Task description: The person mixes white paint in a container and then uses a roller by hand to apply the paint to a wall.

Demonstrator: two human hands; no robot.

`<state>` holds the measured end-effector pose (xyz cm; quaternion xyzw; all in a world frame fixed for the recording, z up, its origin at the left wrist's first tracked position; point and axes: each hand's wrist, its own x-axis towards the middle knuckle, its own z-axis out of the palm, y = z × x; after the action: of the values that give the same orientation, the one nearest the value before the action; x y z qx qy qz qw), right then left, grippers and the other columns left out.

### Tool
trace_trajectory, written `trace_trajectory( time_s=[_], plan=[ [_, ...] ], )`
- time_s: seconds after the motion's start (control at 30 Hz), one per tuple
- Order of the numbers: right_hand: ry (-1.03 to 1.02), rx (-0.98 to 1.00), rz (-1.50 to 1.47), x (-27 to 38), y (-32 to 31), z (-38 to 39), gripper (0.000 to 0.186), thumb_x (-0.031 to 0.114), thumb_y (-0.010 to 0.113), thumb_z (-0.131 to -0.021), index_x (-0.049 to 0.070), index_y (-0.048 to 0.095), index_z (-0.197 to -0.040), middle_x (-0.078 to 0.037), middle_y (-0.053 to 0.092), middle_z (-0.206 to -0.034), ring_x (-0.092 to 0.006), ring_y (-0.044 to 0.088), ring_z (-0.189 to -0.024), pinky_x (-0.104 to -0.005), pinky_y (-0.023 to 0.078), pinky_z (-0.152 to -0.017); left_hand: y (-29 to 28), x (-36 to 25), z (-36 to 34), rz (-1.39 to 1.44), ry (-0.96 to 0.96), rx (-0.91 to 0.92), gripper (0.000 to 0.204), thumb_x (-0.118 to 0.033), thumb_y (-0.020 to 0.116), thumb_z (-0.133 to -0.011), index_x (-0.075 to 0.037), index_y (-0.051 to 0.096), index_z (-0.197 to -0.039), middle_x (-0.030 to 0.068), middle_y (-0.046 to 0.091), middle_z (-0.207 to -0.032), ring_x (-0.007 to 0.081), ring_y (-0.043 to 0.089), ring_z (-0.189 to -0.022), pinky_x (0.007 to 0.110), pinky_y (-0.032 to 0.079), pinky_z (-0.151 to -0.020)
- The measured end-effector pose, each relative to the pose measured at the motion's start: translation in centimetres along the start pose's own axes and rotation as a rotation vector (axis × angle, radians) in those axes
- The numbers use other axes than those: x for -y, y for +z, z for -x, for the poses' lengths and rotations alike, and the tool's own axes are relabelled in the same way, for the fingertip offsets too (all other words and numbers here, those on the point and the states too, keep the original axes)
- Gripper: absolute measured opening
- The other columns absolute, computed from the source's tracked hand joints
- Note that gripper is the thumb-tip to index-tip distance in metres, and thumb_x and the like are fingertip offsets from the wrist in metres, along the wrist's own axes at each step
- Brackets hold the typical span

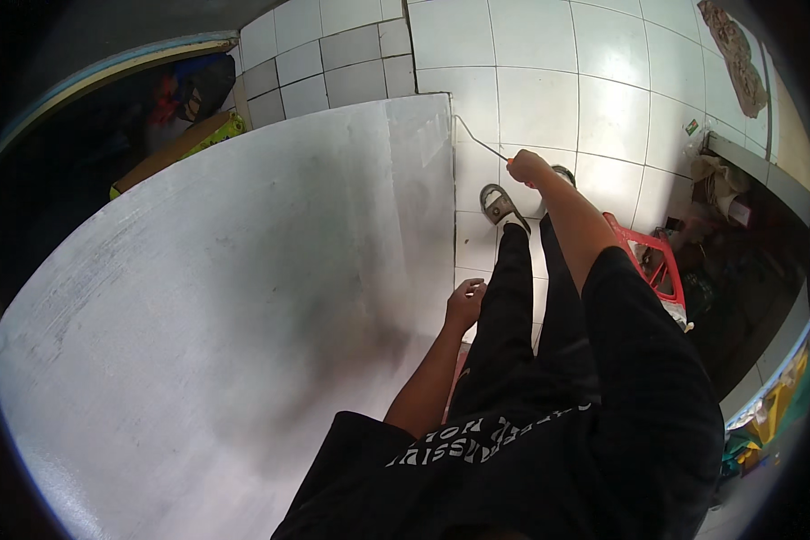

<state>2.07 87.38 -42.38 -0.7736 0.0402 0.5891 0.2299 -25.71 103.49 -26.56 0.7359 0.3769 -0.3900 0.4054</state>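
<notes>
My right hand [529, 171] grips a roller tool's orange handle [511, 161]; its bent metal rod [481, 141] reaches to the far right edge of a grey-white painted wall panel [288, 270], where the roller head is hard to make out. A paler vertical strip runs down that end of the panel. My left hand [466, 301] hangs beside the panel near my leg, fingers loosely bent and apart, holding nothing visible. My sandalled foot [499, 205] stands on the white tiles below the rod.
A red plastic stool [666, 274] is at my right, by a dark recess with assorted items [720, 189]. A yellow-green box [216, 137] and a dark bag [205, 87] lie beyond the panel at upper left. A brown cloth [733, 58] lies at the top right.
</notes>
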Motion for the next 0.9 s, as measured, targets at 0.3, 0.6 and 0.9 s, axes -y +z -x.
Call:
trace_trajectory(
  time_s=[0.3,0.6,0.9],
  plan=[
    [-0.215,-0.038,0.093,-2.7,-4.0,8.6,0.046,0.037,0.053,-0.093,-0.007,0.068,-0.089,-0.023,0.07,-0.087,-0.0373,0.069,-0.079,-0.0459,0.053,-0.073,-0.5,-0.8,0.5,-0.031,0.033,-0.007,0.037,-0.037,0.062,-0.092,-0.008,0.067,-0.115,0.0134,0.071,-0.101,0.0253,0.068,-0.093,0.036,0.052,-0.083],
    [-0.381,-0.041,0.0,-6.5,-9.0,31.7,0.045,0.035,0.053,-0.097,0.006,0.057,-0.131,-0.025,0.067,-0.104,-0.0388,0.064,-0.098,-0.0441,0.048,-0.085,-0.3,-3.5,0.2,0.057,0.176,-0.004,0.036,-0.035,0.062,-0.092,-0.007,0.067,-0.113,0.0134,0.07,-0.103,0.0251,0.067,-0.095,0.036,0.052,-0.085],
    [-0.262,-0.067,0.07,-3.8,-2.8,12.7,0.04,0.035,0.055,-0.094,-0.004,0.063,-0.103,-0.026,0.068,-0.094,-0.039,0.067,-0.09,-0.0454,0.051,-0.079,0.0,-3.8,0.1,-0.001,0.12,0.04,0.035,-0.034,0.062,-0.092,-0.007,0.067,-0.114,0.0137,0.07,-0.103,0.0244,0.067,-0.094,0.035,0.051,-0.084]
  ],
)
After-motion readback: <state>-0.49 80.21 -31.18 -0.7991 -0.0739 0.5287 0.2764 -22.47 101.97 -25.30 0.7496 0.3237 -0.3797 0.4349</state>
